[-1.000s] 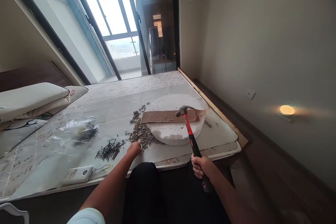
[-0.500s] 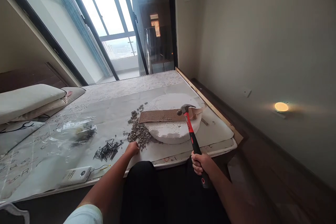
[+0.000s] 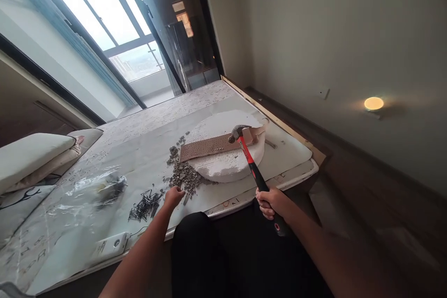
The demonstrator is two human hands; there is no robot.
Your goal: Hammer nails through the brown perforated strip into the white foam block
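My right hand [image 3: 272, 202] is wrapped round the black grip of a claw hammer [image 3: 245, 150] with a red neck. The hammer's head hovers over or rests on a brown strip with rows of holes [image 3: 206, 145]; I cannot tell which. That strip lies across a round white foam-like slab [image 3: 228, 173]. My left hand [image 3: 173, 197] is closed, fingers curled together, at the near edge of a heap of grey gravel [image 3: 185, 174]. What it holds, if anything, is hidden. Left of it lies a pile of nails [image 3: 144, 206].
A clear plastic bag [image 3: 104, 186] with something dark inside lies at the left. Nearer me is a white device with a cable [image 3: 113, 244]. Folded bedding [image 3: 38, 153] sits at the far left. A wooden edge board [image 3: 279, 123] runs along the right side.
The view has tilted, shifting the whole scene. My left hand has moved slightly left, closer to the nails. The hammer stays in my right hand, its head still by the strip.
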